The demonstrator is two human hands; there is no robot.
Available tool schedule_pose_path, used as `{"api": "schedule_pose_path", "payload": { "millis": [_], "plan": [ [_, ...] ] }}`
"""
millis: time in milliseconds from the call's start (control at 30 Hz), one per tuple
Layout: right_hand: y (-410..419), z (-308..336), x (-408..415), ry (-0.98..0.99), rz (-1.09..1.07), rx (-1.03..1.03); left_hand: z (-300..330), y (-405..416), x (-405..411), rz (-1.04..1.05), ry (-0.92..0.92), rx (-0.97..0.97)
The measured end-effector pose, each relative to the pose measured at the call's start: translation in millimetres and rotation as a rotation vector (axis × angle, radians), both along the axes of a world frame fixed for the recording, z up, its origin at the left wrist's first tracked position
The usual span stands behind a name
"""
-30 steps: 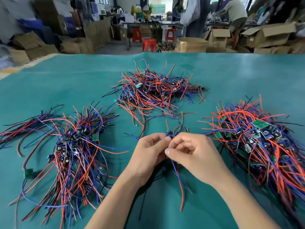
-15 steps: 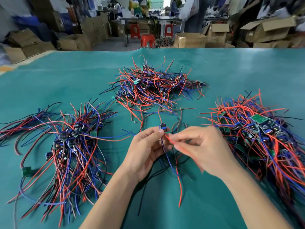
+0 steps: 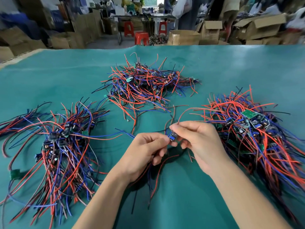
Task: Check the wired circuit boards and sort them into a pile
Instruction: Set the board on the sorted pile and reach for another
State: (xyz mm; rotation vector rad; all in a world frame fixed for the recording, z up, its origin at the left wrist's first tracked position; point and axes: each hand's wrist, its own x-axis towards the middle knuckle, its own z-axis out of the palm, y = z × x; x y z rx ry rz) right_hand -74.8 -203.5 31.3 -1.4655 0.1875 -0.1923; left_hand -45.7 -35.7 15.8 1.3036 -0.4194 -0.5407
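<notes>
Pinching board (image 3: 172,137) btwn both grips

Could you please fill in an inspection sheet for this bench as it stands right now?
Surface: teal mat, covers the bench.
Job's things: small wired board held up between both hands; left pile, far pile, right pile.
Clutter: loose green board beside left pile.
Grippers: left hand and right hand pinch the board.
Cables: red, blue, black leads hang below the hands.
Surroundings: cardboard boxes, red stools.
</notes>
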Motion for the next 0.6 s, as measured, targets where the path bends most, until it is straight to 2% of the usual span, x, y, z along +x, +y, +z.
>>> {"api": "schedule_pose_path", "payload": {
  "millis": [100, 200, 333, 433, 467, 600],
  "plan": [
    [-9.0, -0.1, 3.4, -0.078, -0.213, -0.140, -1.3, 0.9, 0.9, -0.044, -0.031, 0.045],
    [-26.1, 2.3, 6.5, -0.120, -0.422, -0.145, -2.4, 0.8, -0.4, -0.092, -0.052, 0.088],
    [-38.4, 4.8, 9.7, -0.171, -0.580, 0.041, -1.0, 1.3, -0.8, -0.103, 0.008, 0.056],
    [-36.1, 6.3, 7.5, -0.097, -0.481, 0.179, -1.3, 1.0, 0.1, -0.006, 0.071, -0.022],
    [-31.1, 5.7, 5.2, -0.066, -0.393, 0.121, -1.4, 0.7, 0.6, 0.031, 0.094, -0.051],
    [-6.4, 2.1, -3.2, -0.165, 0.017, -0.565, -2.1, -0.7, 2.6, 0.109, 0.149, -0.110]
  ]
}}
